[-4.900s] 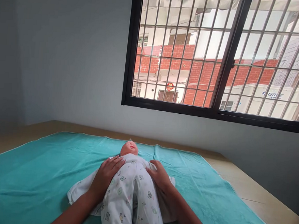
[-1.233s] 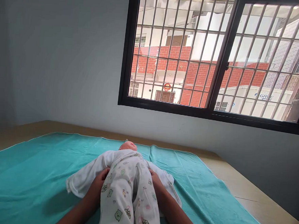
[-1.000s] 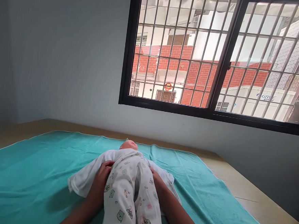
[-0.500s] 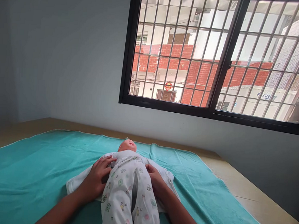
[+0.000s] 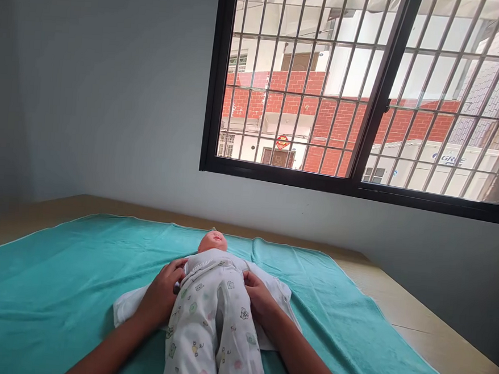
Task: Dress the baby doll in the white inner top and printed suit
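Note:
A baby doll (image 5: pixel 214 241) lies on its back, head toward the wall. It wears a white top (image 5: pixel 274 285) spread out at both sides and white baby pants (image 5: pixel 199 326) printed with small animals. My left hand (image 5: pixel 164 289) is at the left side of the waist, its fingers curled in and closed against the edge of the pants. On the opposite side my right hand (image 5: pixel 259 297) pinches the pants near the waistband; its fingertips are partly hidden by the cloth.
Under the doll a turquoise blanket (image 5: pixel 76 277) covers much of a wooden table (image 5: pixel 426 342). Behind it stands a grey wall (image 5: pixel 110 97) with a black-framed, barred window (image 5: pixel 276 170) at the upper right.
My left hand has drawn its fingers in from the doll's belly to the side of the waist. The pants' legs have shifted slightly left. My right hand stays nearly in place.

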`<action>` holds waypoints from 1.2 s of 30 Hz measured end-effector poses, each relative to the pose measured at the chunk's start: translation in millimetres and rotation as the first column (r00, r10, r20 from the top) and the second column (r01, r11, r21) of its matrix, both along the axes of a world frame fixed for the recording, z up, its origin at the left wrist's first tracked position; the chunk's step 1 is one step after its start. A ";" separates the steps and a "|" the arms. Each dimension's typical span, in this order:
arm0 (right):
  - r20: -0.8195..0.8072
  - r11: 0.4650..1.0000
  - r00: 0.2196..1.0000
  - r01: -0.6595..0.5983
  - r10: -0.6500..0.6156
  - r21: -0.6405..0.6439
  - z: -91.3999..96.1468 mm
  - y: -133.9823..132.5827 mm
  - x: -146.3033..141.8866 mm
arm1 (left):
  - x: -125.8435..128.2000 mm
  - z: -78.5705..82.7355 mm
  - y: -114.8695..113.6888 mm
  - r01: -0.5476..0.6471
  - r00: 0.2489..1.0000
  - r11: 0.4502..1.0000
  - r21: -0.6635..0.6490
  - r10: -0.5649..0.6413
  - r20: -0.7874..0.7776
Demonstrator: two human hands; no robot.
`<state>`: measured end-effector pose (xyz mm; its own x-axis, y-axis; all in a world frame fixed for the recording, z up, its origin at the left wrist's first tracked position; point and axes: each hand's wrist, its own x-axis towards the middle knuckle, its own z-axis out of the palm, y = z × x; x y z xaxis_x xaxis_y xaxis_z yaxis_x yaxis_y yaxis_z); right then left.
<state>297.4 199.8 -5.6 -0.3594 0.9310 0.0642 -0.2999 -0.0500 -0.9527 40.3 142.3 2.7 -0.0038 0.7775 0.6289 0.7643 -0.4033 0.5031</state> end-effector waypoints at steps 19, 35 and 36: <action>0.031 0.998 0.998 0.061 -0.061 0.000 3.3 0.5 2.8 | -8.6 -0.7 9.4 0.105 0.986 0.993 -0.056 -0.096 0.135; 0.508 0.736 0.698 0.041 -0.505 0.676 19.2 11.8 1.7 | -7.9 21.7 18.2 0.077 0.991 0.957 -0.280 -0.044 0.123; 0.531 0.768 0.693 0.052 -0.488 0.638 20.8 17.0 2.4 | -5.9 20.7 21.5 0.018 0.998 0.962 -0.274 -0.002 0.059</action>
<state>299.8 216.8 15.3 -0.2470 0.8638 0.4390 0.4746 0.5029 -0.7224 34.4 163.8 23.3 -0.0250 0.9202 0.3907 0.7274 -0.2513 0.6385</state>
